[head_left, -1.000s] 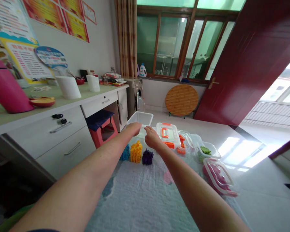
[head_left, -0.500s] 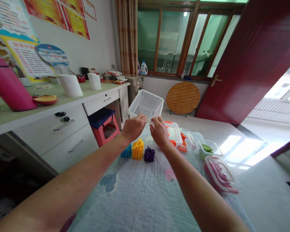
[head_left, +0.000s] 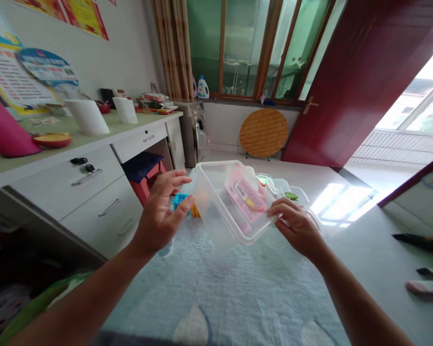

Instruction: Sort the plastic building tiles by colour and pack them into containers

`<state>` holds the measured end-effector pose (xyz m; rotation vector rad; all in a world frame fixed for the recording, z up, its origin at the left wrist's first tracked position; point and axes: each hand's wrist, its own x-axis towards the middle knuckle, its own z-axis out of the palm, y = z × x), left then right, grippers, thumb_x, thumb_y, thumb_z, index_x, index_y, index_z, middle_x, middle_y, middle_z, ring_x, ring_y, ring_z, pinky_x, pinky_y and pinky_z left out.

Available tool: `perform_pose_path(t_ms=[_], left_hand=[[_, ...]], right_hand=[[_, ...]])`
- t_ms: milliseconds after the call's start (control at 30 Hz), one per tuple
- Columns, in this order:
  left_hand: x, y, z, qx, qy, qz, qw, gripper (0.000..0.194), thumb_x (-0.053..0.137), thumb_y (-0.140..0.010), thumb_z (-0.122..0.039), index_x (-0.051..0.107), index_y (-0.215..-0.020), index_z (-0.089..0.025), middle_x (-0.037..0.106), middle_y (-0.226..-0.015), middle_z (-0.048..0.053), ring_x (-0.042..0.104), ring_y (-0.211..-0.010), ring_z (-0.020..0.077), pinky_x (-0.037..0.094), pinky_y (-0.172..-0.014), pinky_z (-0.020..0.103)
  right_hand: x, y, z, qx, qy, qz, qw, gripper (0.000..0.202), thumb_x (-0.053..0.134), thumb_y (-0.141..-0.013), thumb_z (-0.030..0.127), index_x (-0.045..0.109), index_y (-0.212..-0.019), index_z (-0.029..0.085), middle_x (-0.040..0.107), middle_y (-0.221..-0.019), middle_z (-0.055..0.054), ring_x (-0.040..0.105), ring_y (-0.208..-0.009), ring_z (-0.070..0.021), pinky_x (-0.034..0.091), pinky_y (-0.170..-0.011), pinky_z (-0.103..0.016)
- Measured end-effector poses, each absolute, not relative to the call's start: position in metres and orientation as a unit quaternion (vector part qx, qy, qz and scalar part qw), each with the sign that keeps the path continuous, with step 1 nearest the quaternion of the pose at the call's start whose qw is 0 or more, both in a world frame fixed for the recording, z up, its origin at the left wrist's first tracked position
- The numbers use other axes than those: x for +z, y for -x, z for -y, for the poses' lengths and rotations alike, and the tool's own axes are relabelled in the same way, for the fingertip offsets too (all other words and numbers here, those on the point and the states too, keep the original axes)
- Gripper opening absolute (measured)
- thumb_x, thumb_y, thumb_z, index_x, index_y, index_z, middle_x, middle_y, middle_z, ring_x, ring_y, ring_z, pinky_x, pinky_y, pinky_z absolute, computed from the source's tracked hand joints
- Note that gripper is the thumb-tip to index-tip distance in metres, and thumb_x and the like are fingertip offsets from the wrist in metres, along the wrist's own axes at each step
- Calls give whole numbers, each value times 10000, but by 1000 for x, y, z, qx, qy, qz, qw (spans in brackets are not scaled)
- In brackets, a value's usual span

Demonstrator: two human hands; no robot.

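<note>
A clear plastic box [head_left: 216, 216] with a pink label hangs tilted above the cloth-covered table [head_left: 231, 283]. My right hand [head_left: 296, 223] pinches its rim at the right corner. Just off the box's left side, my left hand [head_left: 166, 206] has its fingers apart and holds nothing. Between that hand and the box, a blue block piece [head_left: 179, 200] and part of a yellow one [head_left: 195, 210] show on the cloth. The purple piece is hidden from sight.
More clear containers, one with a green piece [head_left: 291, 196], stand behind the box to the right. Along the left runs a desk [head_left: 54, 156] with drawers, and a stool [head_left: 143, 170] is tucked beside it. A round wooden board [head_left: 264, 133] leans against the back wall.
The box has come nearer and turned, now showing its pink label. My left hand has let go and opened, while my right hand has moved right with the rim. The view has shifted too.
</note>
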<state>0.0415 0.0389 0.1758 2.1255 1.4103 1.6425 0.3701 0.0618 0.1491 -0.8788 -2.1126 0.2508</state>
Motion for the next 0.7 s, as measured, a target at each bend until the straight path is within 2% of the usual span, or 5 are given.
perform_pose_path(t_ms=[100, 267, 400, 467, 700], left_hand=[[146, -56, -39, 536, -661, -470, 232, 469, 617, -872, -383, 499, -1306, -249, 484, -1415, 90, 460, -1308, 261, 383, -1095, 432], [112, -81, -19, 494, -564, -407, 522, 482, 573, -896, -444, 513, -1314, -212, 559, -1364, 109, 511, -1264, 269, 381, -1093, 406], [93, -88, 9, 476, -517, -444, 556, 457, 656, -846, -422, 528, -1236, -223, 595, -1301, 92, 557, -1191, 260, 433, -1019, 380], [83, -89, 22, 460, -519, -457, 557, 434, 665, -842, -417, 521, -1205, -226, 597, -1274, 90, 578, -1148, 255, 448, -981, 378], [71, -97, 46, 455, -533, -427, 572, 414, 581, -880, -494, 548, -1189, -220, 596, -1228, 95, 581, -1099, 269, 464, -917, 363]], right_hand=[[135, -393, -45, 158, 348, 845, 373, 185, 503, -852, 75, 599, -907, 223, 602, -951, -39, 585, -876, -155, 475, -789, -290], [104, -410, -29, 258, 363, 828, 340, 183, 477, -895, 107, 619, -909, 221, 624, -1045, -65, 610, -963, -163, 493, -831, -299], [80, -409, -26, 247, 426, 773, 400, 218, 521, -867, 135, 662, -995, 242, 509, -1369, -87, 498, -1257, -221, 449, -1000, -401], [70, -406, -27, 254, 476, 703, 463, 298, 594, -832, 194, 641, -1119, 258, 444, -1444, -100, 472, -1286, -249, 486, -957, -417], [59, -390, -36, 505, 488, 442, 558, 568, 806, -666, 439, 586, -1148, 235, 709, -1045, -81, 675, -858, -220, 571, -636, -307]])
